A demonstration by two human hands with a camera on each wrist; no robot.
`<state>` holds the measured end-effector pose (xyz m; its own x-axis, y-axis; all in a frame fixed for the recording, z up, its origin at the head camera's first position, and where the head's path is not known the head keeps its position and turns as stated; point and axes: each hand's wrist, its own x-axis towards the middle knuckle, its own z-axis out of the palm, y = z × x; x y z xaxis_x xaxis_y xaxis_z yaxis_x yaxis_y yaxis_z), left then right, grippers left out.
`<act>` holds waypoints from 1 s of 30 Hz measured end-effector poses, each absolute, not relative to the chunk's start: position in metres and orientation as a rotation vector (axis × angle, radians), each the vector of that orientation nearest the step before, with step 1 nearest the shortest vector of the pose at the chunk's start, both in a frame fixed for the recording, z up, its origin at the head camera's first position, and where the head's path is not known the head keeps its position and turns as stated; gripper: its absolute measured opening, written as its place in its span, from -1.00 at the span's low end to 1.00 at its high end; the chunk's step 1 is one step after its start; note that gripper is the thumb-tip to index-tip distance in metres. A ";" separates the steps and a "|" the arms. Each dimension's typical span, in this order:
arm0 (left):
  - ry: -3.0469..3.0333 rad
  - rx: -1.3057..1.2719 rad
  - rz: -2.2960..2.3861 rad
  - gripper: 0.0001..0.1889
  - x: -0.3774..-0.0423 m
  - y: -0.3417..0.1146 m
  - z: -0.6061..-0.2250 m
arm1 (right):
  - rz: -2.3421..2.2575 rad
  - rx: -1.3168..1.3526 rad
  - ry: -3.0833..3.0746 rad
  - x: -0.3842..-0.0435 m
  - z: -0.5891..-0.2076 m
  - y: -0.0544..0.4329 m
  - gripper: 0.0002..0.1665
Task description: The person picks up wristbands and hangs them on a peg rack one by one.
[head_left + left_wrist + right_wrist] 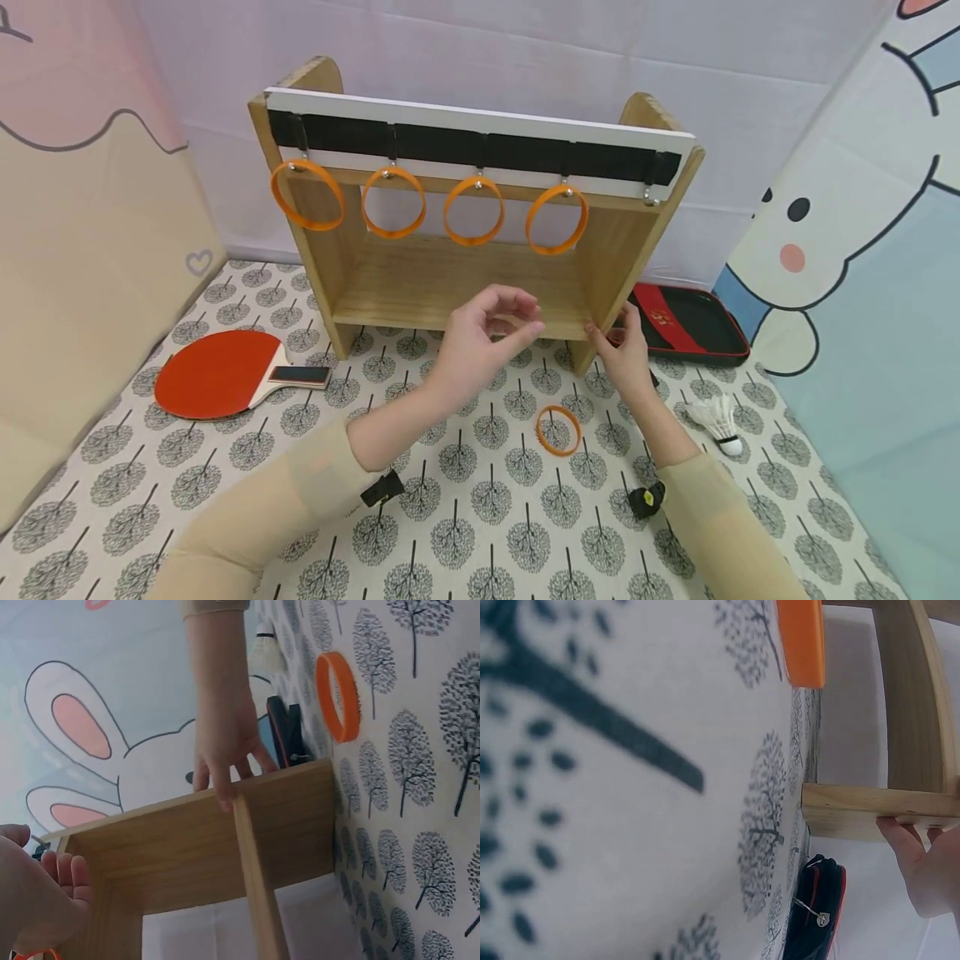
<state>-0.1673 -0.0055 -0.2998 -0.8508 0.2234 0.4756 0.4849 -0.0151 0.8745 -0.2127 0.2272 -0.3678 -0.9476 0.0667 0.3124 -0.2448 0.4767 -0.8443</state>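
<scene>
A wooden shelf (420,275) stands with a white and black strip along its upper front. Several orange wristbands (556,249) hang from hooks on the strip; the rightmost hook (651,198) is bare. At the shelf's lower right, my right hand (626,354) grips the side panel, also seen in the left wrist view gripping the wooden edge (289,776). My left hand (480,337) is before the lower board, fingers loosely curved, with nothing seen between them. A loose orange wristband (558,452) lies on the cloth between my forearms.
A red table tennis paddle (213,375) lies left of the shelf. To the right are a black case with a red band (701,321) and a white shuttlecock (722,421). Tree-patterned cloth (465,533) covers the table, with printed curtains behind and beside it.
</scene>
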 end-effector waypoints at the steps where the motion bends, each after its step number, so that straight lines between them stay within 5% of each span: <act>1: -2.086 -0.765 -1.931 -0.71 -0.166 -0.006 -0.302 | 1.459 0.152 -2.426 -0.213 -0.368 0.227 -0.34; 13: -2.535 -0.982 -1.432 -0.64 -0.159 -0.013 -0.351 | 1.492 0.160 -2.411 -0.213 -0.369 0.228 -0.34; 30: -2.804 -1.609 -0.660 -0.52 -0.197 0.004 -0.411 | 1.435 0.172 -2.418 -0.210 -0.366 0.226 -0.34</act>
